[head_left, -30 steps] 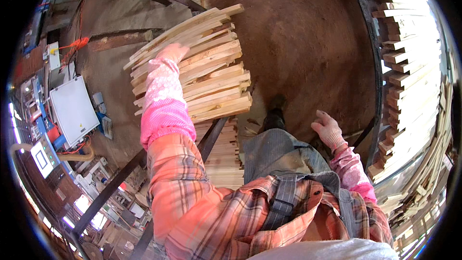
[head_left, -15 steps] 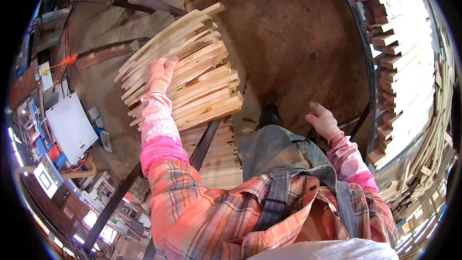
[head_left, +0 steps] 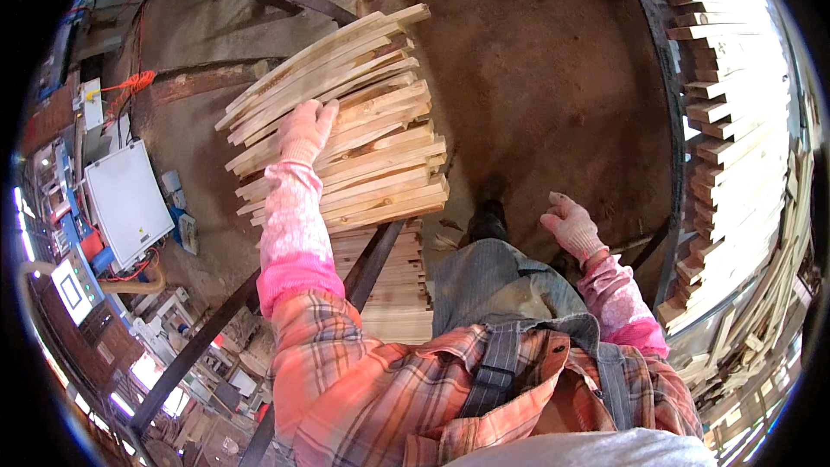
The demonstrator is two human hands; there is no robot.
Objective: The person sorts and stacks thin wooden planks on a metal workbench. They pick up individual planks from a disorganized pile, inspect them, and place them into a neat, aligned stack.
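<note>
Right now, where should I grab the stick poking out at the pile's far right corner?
Probably take the stick by its right end, with your hand coming from the right. That end juts past the ones beside it in the pile, so there's bare wood to wrap around.

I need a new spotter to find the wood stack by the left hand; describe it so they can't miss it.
Start at the brown floor, upper middle of the view. Just left sits a stack of pale, uneven-ended wood strips. Unlike the lower stack and the long wood row at right, it has the left hand on it.
</note>
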